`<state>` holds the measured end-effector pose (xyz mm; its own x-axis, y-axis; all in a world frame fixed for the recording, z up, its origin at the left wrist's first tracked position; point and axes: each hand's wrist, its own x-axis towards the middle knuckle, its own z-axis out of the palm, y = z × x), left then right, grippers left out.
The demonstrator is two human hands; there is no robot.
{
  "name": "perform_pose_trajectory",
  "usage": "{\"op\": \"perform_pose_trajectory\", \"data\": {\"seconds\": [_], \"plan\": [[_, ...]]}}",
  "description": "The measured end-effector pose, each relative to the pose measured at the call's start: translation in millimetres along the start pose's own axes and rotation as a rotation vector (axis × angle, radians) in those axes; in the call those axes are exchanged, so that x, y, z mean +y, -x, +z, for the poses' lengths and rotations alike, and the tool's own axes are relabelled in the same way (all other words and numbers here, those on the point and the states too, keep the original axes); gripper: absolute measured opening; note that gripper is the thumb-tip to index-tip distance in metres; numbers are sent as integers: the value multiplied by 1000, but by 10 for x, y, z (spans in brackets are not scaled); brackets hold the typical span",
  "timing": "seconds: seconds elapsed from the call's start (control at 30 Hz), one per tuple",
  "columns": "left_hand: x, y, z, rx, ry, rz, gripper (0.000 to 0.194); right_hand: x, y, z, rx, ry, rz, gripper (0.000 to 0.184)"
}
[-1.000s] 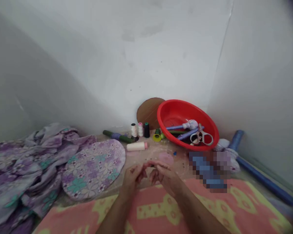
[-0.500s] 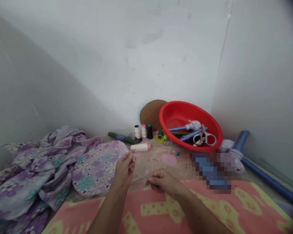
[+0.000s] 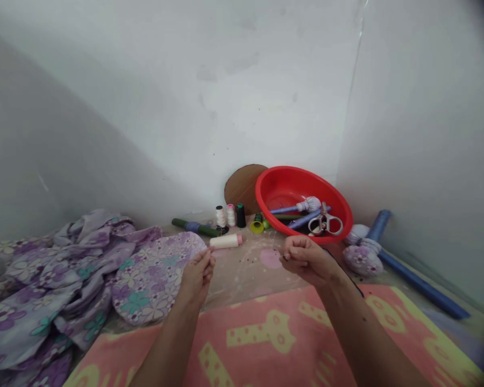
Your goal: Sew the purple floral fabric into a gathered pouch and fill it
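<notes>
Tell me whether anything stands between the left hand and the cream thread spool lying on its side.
Nothing visible does. The left hand is raised just below the near end of the cream thread spool, with only a narrow gap between them. The floral fabric round lies flat beside the hand, not across that gap.

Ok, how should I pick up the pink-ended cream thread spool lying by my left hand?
Probably pinch the pink-ended cream thread spool across its barrel from above with your left hand: lying on its side, it leaves the barrel exposed, and that hand is nearest.
</notes>
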<state>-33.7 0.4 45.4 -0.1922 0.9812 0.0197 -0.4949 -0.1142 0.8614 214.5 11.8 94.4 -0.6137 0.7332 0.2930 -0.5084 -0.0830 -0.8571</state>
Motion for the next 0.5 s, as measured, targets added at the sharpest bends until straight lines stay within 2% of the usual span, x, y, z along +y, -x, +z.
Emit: {"op": "perform_pose_trajectory", "data": {"seconds": [0.13, 0.23, 0.3, 0.37, 0.4, 0.5], "plan": [[-32, 8, 8, -23, -111, -9, 27, -121, -3, 21, 43, 64, -36, 19], [-31, 17, 18, -56, -242, -40, 27, -143, -13, 57, 119, 197, -14, 21], [16, 30, 10, -156, -412, -100, 27, -150, -19, 88, 179, 344, 13, 20], [122, 49, -7, -267, -695, -130, 28, -161, -23, 117, 223, 477, 29, 21], [198, 62, -14, -261, -869, -72, 28, -169, -23, 129, 233, 529, 34, 21], [491, 114, 20, 8, -1321, 193, 19, -190, -17, 155, 227, 643, 37, 21]]}}
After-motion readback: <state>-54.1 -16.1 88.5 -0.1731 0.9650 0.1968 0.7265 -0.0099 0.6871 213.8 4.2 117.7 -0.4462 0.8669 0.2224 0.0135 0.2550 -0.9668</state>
